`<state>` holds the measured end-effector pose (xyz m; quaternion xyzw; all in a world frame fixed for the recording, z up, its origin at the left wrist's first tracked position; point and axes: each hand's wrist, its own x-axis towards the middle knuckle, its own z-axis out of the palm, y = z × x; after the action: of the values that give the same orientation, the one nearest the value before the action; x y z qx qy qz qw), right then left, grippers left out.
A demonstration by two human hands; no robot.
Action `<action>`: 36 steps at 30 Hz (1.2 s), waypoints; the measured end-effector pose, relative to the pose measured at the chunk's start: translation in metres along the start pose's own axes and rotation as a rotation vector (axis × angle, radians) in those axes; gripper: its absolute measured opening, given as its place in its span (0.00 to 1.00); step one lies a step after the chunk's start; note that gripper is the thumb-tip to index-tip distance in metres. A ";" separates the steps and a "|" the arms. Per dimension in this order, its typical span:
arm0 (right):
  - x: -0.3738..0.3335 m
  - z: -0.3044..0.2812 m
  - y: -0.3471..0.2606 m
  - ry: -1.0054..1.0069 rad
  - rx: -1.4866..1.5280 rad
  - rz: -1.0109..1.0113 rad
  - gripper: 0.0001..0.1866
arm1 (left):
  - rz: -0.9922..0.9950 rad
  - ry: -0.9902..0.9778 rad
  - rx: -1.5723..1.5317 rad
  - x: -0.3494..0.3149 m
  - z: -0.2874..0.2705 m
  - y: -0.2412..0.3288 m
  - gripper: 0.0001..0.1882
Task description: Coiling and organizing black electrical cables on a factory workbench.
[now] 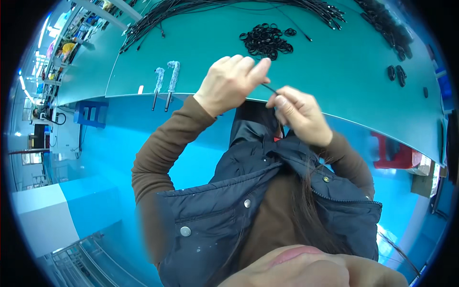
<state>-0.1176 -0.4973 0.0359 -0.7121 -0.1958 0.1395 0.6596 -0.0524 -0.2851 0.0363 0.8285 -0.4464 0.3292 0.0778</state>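
cord (270, 89) right here between both hands, near edge of green table (330, 71). long axis slants: left hand (231, 81) at farther end, right hand (302, 115) at end nearer body. left curled tight round it, right pinching thumb to fingers; grips hide cord ends. left hand nearer black rings (266, 40), heaped just beyond its fingertips.

A green table (330, 67) and blue stool (90, 114) stand on blue floor (124, 138).
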 end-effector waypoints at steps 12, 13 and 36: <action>0.030 -0.022 0.056 0.051 -0.104 -0.031 0.06 | -0.427 0.174 -2.480 0.019 -0.034 0.035 0.22; 0.019 -0.016 0.064 0.020 -0.158 0.072 0.06 | -0.527 0.400 -2.551 0.025 -0.039 0.025 0.24; 0.047 -0.025 -0.021 -0.271 -0.698 -0.592 0.04 | -0.534 0.254 -0.726 -0.046 -0.011 -0.037 0.26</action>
<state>-0.0668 -0.4962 0.0622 -0.7802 -0.5095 -0.0368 0.3610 -0.0462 -0.2273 0.0223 0.7868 -0.2906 0.2191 0.4986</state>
